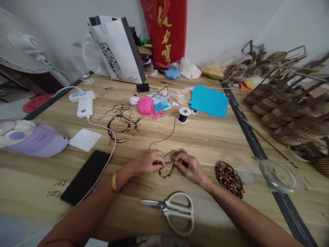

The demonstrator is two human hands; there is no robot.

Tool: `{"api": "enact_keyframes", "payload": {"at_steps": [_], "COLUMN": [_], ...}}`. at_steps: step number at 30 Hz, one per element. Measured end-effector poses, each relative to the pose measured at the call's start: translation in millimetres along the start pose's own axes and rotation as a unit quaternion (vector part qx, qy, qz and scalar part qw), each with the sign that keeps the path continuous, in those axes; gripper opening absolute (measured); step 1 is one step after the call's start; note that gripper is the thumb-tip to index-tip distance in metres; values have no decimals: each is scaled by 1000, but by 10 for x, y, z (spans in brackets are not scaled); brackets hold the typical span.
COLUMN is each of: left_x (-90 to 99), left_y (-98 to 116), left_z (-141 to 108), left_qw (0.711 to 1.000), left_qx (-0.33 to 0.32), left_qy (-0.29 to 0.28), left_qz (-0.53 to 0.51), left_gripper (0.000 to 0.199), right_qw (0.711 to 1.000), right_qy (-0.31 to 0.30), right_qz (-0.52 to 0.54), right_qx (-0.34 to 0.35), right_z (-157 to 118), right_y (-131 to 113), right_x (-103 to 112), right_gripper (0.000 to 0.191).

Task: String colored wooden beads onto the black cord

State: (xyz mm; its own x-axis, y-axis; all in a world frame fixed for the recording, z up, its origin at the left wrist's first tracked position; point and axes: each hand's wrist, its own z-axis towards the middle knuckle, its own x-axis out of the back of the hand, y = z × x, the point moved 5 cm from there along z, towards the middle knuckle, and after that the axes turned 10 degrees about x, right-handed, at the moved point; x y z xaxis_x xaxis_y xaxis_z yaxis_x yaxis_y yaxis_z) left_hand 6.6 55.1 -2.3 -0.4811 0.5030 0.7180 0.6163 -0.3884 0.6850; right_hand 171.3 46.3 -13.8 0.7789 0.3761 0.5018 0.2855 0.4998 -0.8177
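A small strand of multicoloured beads [166,176] hangs in a loop between my two hands. My left hand [151,161] pinches its left end, where black cord shows. With fingers pressed together, my right hand [189,166] grips the strand's right side, and more beads show just behind its fingers. Black cord runs back over the wood to a spool of black cord [183,118]. Scissors with pale handles [190,212] lie in front of my hands. To the right of my right hand rests a pile of coloured beads [230,180].
Around the wooden table [123,212] lie a black case [86,176], loose black cords [120,120], pink yarn [145,105], blue sheets [209,102] and a clear coil [279,176]. A white cable [113,147] crosses the left side. Brown baskets [282,113] stand at the right.
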Motion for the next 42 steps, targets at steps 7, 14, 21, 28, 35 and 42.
{"api": "enact_keyframes", "payload": {"at_steps": [7, 14, 21, 28, 35, 42], "left_x": [30, 32, 24, 30, 15, 22], "left_y": [24, 15, 9, 41, 19, 27], "left_z": [-15, -11, -8, -16, -25, -32], "left_qw": [1000, 1000, 1000, 1000, 999, 999], "left_qx": [-17, -23, -18, -9, -16, -17], "left_qy": [-11, -15, -17, -25, -25, -41], "left_qz": [-6, -12, -11, 4, 12, 16], "left_gripper": [14, 11, 10, 12, 13, 12], "right_qw": [1000, 1000, 1000, 1000, 1000, 1000], "right_qy": [1, 0, 0, -2, -2, 2], "right_qz": [4, 3, 5, 5, 8, 9], "right_qx": [5, 6, 7, 6, 10, 18], "right_z": [-1, -10, -4, -9, -13, -7], "right_y": [5, 23, 14, 26, 40, 19], "right_x": [0, -6, -5, -9, -15, -8], "right_gripper": [12, 12, 12, 13, 11, 12]}}
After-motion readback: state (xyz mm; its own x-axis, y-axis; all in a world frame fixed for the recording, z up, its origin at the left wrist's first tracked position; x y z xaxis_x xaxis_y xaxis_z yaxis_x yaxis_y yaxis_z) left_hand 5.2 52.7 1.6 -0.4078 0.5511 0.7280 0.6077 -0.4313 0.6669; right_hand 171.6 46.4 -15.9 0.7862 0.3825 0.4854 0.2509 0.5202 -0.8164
